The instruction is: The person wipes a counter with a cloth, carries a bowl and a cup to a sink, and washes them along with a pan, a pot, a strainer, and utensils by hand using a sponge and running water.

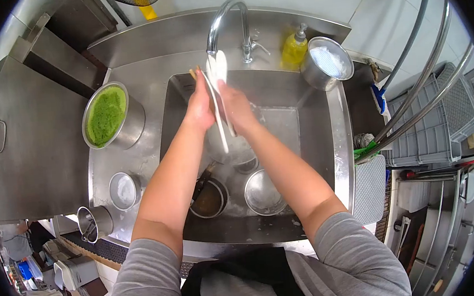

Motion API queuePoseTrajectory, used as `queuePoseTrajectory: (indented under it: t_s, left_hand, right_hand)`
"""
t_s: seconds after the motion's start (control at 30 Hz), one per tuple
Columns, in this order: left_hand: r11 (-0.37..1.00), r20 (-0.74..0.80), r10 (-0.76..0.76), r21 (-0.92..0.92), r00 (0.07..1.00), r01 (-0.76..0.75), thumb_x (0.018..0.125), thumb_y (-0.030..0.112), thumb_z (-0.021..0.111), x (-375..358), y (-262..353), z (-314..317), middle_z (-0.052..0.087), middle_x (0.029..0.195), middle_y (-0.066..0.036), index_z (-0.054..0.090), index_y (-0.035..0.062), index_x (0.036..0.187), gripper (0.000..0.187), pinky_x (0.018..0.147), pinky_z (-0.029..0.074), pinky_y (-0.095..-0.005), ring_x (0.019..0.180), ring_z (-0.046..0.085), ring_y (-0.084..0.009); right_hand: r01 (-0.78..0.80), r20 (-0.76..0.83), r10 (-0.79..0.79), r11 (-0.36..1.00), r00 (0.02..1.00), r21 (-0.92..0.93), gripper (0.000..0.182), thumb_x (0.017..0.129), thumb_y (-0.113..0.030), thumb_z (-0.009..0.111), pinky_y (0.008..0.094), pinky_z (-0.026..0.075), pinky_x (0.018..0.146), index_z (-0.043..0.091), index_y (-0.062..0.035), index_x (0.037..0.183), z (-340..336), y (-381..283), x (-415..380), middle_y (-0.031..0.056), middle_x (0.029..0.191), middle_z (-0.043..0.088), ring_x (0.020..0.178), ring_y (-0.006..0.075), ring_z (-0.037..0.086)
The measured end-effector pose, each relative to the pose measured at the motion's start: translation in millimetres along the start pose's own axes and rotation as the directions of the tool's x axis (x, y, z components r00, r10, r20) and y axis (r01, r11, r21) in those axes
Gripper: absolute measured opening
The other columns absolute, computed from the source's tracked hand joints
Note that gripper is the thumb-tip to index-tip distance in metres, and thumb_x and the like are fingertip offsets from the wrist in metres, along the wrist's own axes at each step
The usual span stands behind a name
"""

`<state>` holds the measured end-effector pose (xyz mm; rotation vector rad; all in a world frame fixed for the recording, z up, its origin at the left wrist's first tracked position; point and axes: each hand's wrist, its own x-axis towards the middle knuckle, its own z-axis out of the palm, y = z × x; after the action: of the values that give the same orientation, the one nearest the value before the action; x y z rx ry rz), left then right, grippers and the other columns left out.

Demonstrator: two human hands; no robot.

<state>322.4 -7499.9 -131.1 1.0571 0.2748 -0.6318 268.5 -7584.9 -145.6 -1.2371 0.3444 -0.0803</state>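
Note:
Under the chrome faucet (219,24), my left hand (200,105) and my right hand (237,108) are close together around a bundle of white spatulas (221,66). Their flat, rounded heads point up towards the spout, and thin white handles hang down between my palms. Light brown, wood-like tips (193,73) stick out by my left fingers. My fingers are partly hidden and slightly blurred. Below, in the metal sink (316,153), sit a round metal bowl (264,193) and a dark-looking pot (207,199) with a dark handle across it.
On the left counter stand a pot of green, foamy contents (105,116), a small metal bowl (123,191) and a metal container with utensils (95,223). A yellow soap bottle (295,49) and a metal pot (320,74) stand at back right. Hoses (436,60) and grey crates (413,128) lie beyond.

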Motion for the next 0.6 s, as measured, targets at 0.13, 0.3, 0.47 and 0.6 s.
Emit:
queuePoseTrajectory:
  t_s: [0.13,0.3,0.47,0.6]
  left_hand:
    - [0.941,-0.045,0.337,0.031,0.94,-0.336,0.092,0.049,0.05,20,-9,20,0.059,0.085,-0.004,0.055,0.0065,0.098,0.043,0.068,0.05,-0.0317,0.079,0.057,-0.0141]
    - [0.726,-0.048,0.633,0.382,0.772,-0.572,0.087,0.027,0.067,23,-8,30,0.059,0.086,-0.005,0.052,0.0005,0.101,0.033,0.066,0.045,-0.0276,0.075,0.052,-0.0109]
    - [0.8,0.229,0.482,0.279,0.846,-0.531,0.088,0.023,0.066,15,5,23,0.061,0.089,-0.006,0.049,-0.0005,0.106,0.034,0.066,0.049,-0.0283,0.075,0.057,-0.0126]
    - [0.752,0.147,0.534,0.368,0.833,-0.547,0.087,0.023,0.067,15,10,20,0.061,0.09,-0.007,0.048,-0.0008,0.109,0.037,0.067,0.049,-0.0285,0.076,0.058,-0.0137]
  right_hand:
    - [0.289,-0.154,-0.353,0.899,0.923,-0.328,0.035,0.096,-0.03,0.046,0.0404,0.047,0.075,0.053,0.0047,0.095,-11,17,19,0.024,0.089,0.063,0.087,0.0333,0.062]
    - [0.306,-0.024,-0.353,0.843,0.935,-0.443,0.037,0.092,-0.018,0.045,0.0435,0.047,0.082,0.04,0.0089,0.116,-29,10,15,0.029,0.101,0.06,0.096,0.0399,0.061]
    - [0.332,0.313,-0.193,0.806,0.93,-0.489,0.039,0.092,-0.017,0.045,0.0402,0.041,0.094,0.044,0.0052,0.124,-39,-4,-6,0.0257,0.115,0.053,0.11,0.0366,0.052]
    - [0.452,0.335,-0.333,0.801,0.882,-0.393,0.036,0.093,-0.022,0.048,0.0398,0.045,0.087,0.048,-0.0008,0.122,-75,29,-27,0.0237,0.117,0.051,0.109,0.0363,0.051]
